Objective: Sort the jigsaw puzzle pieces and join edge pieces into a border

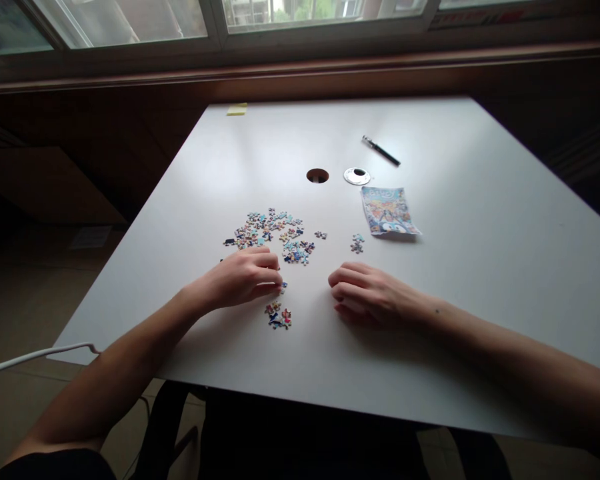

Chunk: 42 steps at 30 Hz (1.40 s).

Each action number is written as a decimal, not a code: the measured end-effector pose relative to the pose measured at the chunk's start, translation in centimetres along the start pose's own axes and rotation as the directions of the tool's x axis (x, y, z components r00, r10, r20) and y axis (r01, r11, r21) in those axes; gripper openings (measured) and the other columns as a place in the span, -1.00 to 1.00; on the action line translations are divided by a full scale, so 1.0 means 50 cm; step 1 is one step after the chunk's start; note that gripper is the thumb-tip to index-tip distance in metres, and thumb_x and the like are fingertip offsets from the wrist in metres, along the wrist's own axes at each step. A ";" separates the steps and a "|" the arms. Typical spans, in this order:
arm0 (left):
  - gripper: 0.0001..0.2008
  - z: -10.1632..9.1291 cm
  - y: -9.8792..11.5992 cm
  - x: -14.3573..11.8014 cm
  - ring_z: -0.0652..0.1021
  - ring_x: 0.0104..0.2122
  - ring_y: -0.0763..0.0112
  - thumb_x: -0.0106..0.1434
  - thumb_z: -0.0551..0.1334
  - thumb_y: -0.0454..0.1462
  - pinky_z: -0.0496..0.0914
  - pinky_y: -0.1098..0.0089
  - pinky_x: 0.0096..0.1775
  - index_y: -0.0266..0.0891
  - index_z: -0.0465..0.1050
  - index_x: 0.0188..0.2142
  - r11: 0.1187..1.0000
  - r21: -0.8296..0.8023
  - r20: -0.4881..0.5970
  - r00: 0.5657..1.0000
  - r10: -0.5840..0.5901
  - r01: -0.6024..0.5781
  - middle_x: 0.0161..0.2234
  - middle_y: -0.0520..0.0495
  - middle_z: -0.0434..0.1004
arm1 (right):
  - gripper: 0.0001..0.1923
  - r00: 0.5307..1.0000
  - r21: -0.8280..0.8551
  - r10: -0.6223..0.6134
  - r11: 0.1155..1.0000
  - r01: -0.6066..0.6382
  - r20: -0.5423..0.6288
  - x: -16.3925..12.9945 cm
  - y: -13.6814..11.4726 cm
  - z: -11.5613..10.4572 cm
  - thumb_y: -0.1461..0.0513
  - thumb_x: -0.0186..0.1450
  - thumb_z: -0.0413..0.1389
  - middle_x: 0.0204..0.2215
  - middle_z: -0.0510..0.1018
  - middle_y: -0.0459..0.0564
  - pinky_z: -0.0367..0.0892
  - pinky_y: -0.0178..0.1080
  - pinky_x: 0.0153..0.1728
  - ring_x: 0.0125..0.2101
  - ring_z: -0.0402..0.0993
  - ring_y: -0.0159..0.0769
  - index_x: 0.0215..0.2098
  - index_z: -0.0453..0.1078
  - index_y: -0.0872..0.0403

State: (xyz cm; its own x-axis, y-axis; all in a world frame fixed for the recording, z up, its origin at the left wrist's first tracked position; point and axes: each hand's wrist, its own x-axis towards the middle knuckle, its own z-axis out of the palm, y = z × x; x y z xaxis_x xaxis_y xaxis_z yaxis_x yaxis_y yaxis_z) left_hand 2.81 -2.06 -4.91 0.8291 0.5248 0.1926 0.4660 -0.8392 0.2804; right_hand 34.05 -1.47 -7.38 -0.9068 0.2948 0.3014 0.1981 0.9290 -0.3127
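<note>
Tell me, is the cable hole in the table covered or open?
Open. The cable hole shows as a dark opening in the white table, and its round cover lies flat on the tabletop just to its right.

Both arms were bare from the wrist up, with no sleeves on the forearms. The left hand (245,277) and the right hand (365,292) wore no rings, no watch and no gloves. A small dark mark showed near the right wrist. Dark cloth appeared at the bottom left corner, by the left upper arm.
</note>
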 end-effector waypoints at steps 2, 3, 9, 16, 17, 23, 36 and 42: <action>-0.81 0.016 0.010 0.009 0.41 -0.29 0.36 0.44 0.13 -0.27 0.33 0.34 -0.22 -0.16 0.54 -0.15 0.998 0.063 -0.040 0.999 0.011 -0.008 -0.30 -0.09 0.47 | -0.93 1.000 -0.003 -0.021 1.000 0.021 -0.011 0.000 -0.004 -0.004 0.26 0.36 0.05 -0.10 0.52 0.13 0.32 -0.12 -0.12 -0.14 0.36 -0.18 -0.18 0.30 0.06; -0.80 0.022 0.014 0.013 0.41 -0.29 0.35 0.44 0.12 -0.28 0.33 0.33 -0.22 -0.14 0.53 -0.09 0.996 0.083 -0.052 0.998 0.025 -0.020 -0.30 -0.09 0.48 | -0.89 1.000 -0.006 -0.029 1.000 0.029 -0.005 0.001 -0.007 -0.005 0.25 0.35 0.07 -0.01 0.51 0.15 0.32 -0.08 -0.06 -0.06 0.36 -0.14 -0.14 0.31 0.06; -0.77 0.027 0.014 0.017 0.43 -0.26 0.34 0.42 0.09 -0.36 0.37 0.32 -0.17 -0.20 0.46 -0.02 1.000 0.017 -0.149 0.988 0.026 -0.023 -0.29 -0.10 0.49 | -0.70 0.995 -0.044 -0.034 0.998 0.038 0.091 0.007 -0.021 -0.007 0.15 0.32 0.12 0.27 0.33 0.17 0.25 0.04 0.09 0.20 0.25 0.00 -0.01 0.35 0.08; -0.84 -0.009 -0.025 -0.007 0.43 -0.31 0.35 0.33 0.15 -0.39 0.39 0.30 -0.20 -0.20 0.49 -0.19 0.995 0.035 -0.270 0.960 -0.078 0.091 -0.36 -0.07 0.50 | -0.90 0.954 -0.253 0.206 0.932 -0.259 -0.216 -0.008 0.008 -0.007 0.27 0.32 0.09 -0.11 0.62 0.04 0.25 -0.03 -0.08 -0.06 0.41 -0.05 -0.18 0.36 0.03; -0.84 -0.017 -0.032 -0.011 0.44 -0.31 0.34 0.32 0.15 -0.40 0.39 0.30 -0.20 -0.20 0.50 -0.20 0.994 0.036 -0.277 0.956 -0.093 0.107 -0.36 -0.07 0.50 | -0.93 0.925 -0.265 0.262 0.904 -0.334 -0.274 -0.012 0.016 -0.008 0.28 0.32 0.08 -0.20 0.63 0.04 0.24 -0.04 -0.11 -0.10 0.41 -0.05 -0.22 0.35 0.03; -0.86 -0.061 -0.079 -0.039 0.47 -0.27 0.34 0.24 0.23 -0.38 0.39 0.32 -0.21 -0.17 0.56 -0.30 0.987 0.006 -0.216 0.964 -0.154 0.159 -0.32 -0.06 0.53 | -0.93 0.797 -0.304 0.427 0.763 -0.571 -0.427 -0.021 0.048 -0.009 0.25 0.33 0.06 -0.40 0.55 0.02 0.15 -0.06 -0.15 -0.21 0.36 -0.06 -0.33 0.34 0.04; -0.80 -0.016 -0.051 -0.015 0.46 -0.23 0.31 0.31 0.28 -0.11 0.35 0.26 -0.09 -0.15 0.59 -0.20 0.988 0.076 -0.046 0.991 -0.129 0.132 -0.27 -0.08 0.53 | -0.91 0.938 -0.232 0.217 0.931 -0.281 -0.269 -0.008 0.028 -0.006 0.30 0.31 0.09 -0.22 0.54 0.02 0.19 -0.08 -0.10 -0.17 0.35 -0.14 -0.26 0.26 0.01; -0.82 -0.004 -0.045 -0.011 0.45 -0.27 0.35 0.36 0.21 -0.19 0.32 0.27 -0.10 -0.15 0.59 -0.25 0.984 0.067 -0.102 0.983 -0.155 0.162 -0.30 -0.06 0.53 | -0.91 0.947 -0.209 0.202 0.944 -0.256 -0.248 -0.005 0.029 -0.009 0.31 0.31 0.09 -0.22 0.54 0.02 0.20 -0.08 -0.10 -0.18 0.35 -0.15 -0.25 0.28 0.01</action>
State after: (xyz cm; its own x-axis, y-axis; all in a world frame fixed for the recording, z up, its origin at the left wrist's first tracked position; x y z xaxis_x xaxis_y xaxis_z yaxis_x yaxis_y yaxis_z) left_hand 1.26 -0.44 -5.46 0.7111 0.6604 0.2413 0.6139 -0.7505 0.2447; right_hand 34.76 -0.11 -7.48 -0.7266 0.5226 0.4460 0.4971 0.8480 -0.1837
